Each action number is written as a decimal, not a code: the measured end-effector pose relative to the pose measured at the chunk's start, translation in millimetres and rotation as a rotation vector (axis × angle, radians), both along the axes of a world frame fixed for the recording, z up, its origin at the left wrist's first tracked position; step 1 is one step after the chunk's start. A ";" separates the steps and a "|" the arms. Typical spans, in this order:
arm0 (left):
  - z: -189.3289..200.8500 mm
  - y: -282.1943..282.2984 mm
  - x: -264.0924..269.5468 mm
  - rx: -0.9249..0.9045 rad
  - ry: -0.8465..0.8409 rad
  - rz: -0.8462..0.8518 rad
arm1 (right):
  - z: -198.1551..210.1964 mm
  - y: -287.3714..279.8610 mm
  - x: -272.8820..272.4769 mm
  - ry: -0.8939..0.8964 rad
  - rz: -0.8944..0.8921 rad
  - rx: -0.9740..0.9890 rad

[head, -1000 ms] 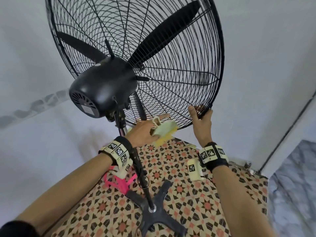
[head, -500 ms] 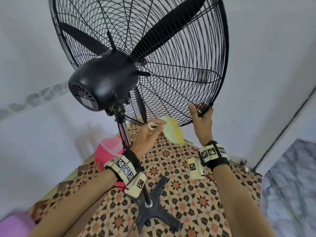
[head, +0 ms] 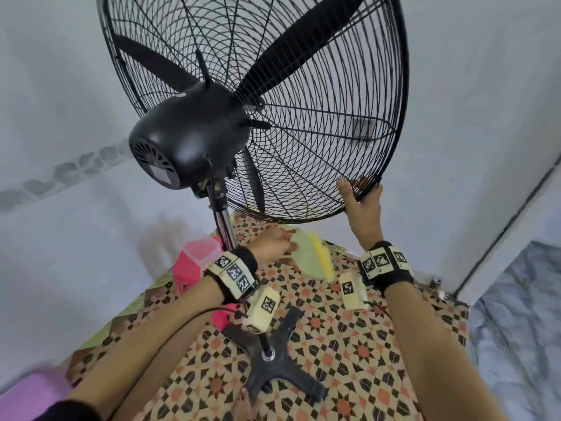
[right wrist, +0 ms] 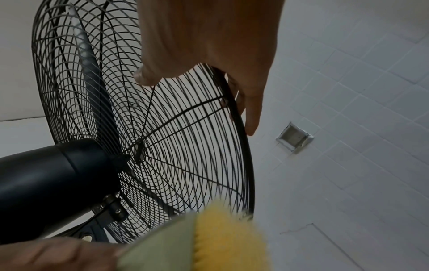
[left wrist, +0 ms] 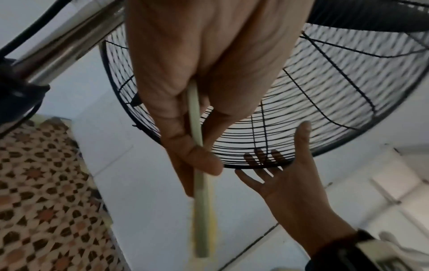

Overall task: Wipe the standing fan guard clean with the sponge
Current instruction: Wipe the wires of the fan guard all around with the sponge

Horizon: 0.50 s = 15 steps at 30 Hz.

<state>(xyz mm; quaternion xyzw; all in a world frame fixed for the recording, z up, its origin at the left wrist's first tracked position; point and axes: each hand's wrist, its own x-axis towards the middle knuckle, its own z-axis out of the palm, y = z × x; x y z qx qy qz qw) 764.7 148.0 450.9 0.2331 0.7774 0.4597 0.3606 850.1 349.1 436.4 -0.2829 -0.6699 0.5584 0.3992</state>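
- From the head view, the left hand (head: 268,243) grips the sponge (head: 312,259) below the guard (head: 303,165), clear of the wires.
- The left wrist view shows what that hides: thumb and fingers (left wrist: 204,161) pinch the sponge's thin pale edge.
- The right hand (head: 362,208) grasps the guard's lower rim; the right wrist view shows its fingers (right wrist: 253,113) wrapped over the rim (right wrist: 241,128), thumb on the wires.
- Only the head view shows the cross base (head: 273,357) on the patterned floor (head: 364,344).

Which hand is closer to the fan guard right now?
Right. The right hand grips the lower rim of the fan guard; the left hand holds the sponge just below it, apart.
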 end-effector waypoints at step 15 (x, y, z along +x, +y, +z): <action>-46.6 3.0 27.0 0.275 0.477 0.236 | 9.0 4.0 18.9 0.039 0.118 0.067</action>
